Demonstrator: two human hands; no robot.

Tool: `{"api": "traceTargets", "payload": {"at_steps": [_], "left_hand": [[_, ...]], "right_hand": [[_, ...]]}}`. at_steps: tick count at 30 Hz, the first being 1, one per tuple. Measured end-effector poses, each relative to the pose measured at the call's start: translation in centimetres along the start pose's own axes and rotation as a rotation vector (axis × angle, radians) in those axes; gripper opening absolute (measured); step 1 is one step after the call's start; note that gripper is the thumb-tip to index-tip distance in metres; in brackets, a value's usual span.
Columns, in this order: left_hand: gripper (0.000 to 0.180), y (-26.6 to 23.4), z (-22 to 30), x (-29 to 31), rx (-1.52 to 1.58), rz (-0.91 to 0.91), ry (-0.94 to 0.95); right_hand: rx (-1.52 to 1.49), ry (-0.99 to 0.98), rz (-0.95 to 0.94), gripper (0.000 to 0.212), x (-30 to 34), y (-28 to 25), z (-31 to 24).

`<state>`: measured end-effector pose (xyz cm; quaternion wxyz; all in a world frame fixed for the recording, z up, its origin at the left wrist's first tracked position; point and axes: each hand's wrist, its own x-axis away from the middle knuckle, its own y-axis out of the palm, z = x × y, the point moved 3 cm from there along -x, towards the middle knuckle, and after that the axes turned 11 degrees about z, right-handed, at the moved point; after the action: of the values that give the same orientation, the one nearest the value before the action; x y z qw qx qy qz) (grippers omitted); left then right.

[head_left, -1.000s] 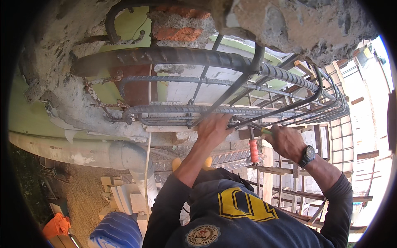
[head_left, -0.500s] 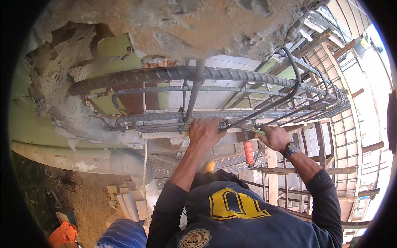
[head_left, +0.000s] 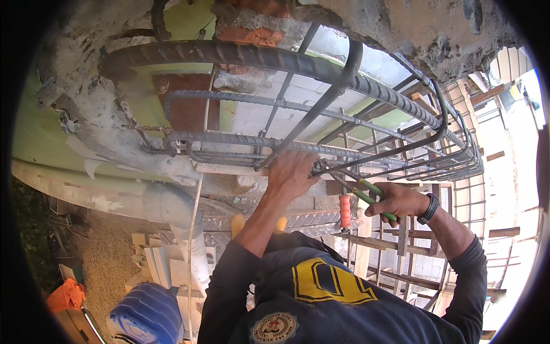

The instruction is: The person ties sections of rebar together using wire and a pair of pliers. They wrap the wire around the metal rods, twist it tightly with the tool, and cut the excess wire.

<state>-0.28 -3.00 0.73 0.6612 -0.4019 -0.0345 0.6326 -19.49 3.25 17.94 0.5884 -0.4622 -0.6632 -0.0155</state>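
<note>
In front of me runs a cage of ribbed steel rebar [head_left: 355,152], its long bars ringed by thinner stirrups. My left hand [head_left: 290,174] is closed at the lower bar beside a slanting stirrup [head_left: 321,106], with part of its fingers hidden behind the steel. Just to its right, my right hand [head_left: 403,202] grips a pair of pincers [head_left: 365,193] by the green handles, which stand a little apart. The pincers' jaws reach to the lower bar near my left fingertips. What they bite on there is too small to make out.
Broken concrete [head_left: 412,28] overhangs the cage. An orange-red handled tool [head_left: 345,212] hangs below the pincers. A cord [head_left: 193,229] drops at the left, near a grey pipe [head_left: 166,200]. Wooden struts [head_left: 378,243] stand at the right; a blue drum [head_left: 146,315] sits far below.
My right hand has shifted right and down, and the pincers' green handles now show spread apart. My left hand stays at the lower bar. The whole view has tilted and moved closer to the cage.
</note>
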Motion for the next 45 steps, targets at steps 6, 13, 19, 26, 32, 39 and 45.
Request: {"api": "traceTargets", "payload": {"at_steps": [6,13,19,26,32,39,45], "left_hand": [[0.045,0.3,-0.5,0.3,-0.003,0.023,0.024],[0.045,0.6,-0.4,0.1,0.019,0.009,0.012],[0.051,0.7,-0.7,0.5,-0.001,-0.049,-0.022],[0.050,0.5,-1.0,0.3,-0.019,-0.090,-0.023],[0.049,0.7,-0.5,0.3,-0.046,-0.042,0.029],[0.049,-0.1,-0.7,0.3,0.013,-0.007,0.039],[0.057,2.7,4.7,7.8,0.431,0.530,-0.282]], "right_hand": [[1.011,-0.566,0.754,0.035,0.0,2.2,-1.2],[1.145,-0.556,0.524,0.038,1.3,0.7,-4.0],[1.007,-0.490,0.747,0.042,-1.4,1.2,0.4],[0.977,-0.441,0.832,0.047,-3.7,0.4,2.6],[0.988,-0.609,0.955,0.046,-4.9,-0.5,5.3],[0.979,-0.456,0.665,0.047,-0.9,-0.7,-2.3],[0.706,-0.443,0.356,0.036,-0.8,-1.6,-3.3]]}}
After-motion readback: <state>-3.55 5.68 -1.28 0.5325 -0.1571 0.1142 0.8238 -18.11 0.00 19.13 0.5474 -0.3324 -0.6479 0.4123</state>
